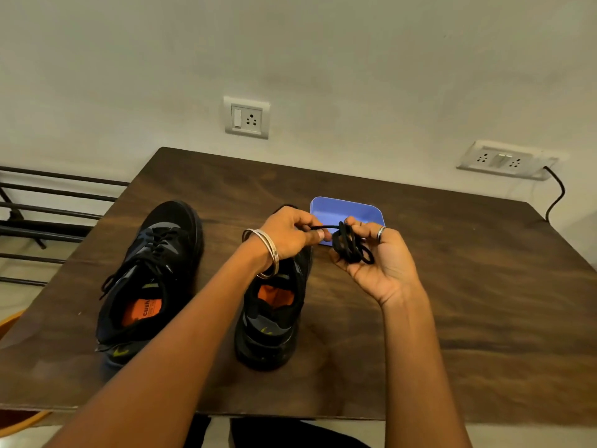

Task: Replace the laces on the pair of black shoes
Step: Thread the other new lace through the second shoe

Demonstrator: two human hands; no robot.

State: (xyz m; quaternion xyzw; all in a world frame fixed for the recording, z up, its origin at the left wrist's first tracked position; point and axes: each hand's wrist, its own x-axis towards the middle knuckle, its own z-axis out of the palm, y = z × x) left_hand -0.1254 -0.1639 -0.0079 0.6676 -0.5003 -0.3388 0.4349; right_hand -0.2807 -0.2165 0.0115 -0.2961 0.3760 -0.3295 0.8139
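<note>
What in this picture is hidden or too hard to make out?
All in the head view:
- Right shoe: the left hand and forearm cover its front, so its eyelets can't be seen.
- Blue tray: both hands and the lace bundle hide its near part.
- Lace bundle: too tangled to tell one lace from two.
- Left shoe insole print: partly hidden.

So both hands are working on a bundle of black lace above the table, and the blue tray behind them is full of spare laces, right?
Not quite. The head view shows the blue tray with nothing visible in it. The rest holds: the left hand pinches a lace end and the right hand holds the black lace bundle above the table.
</note>
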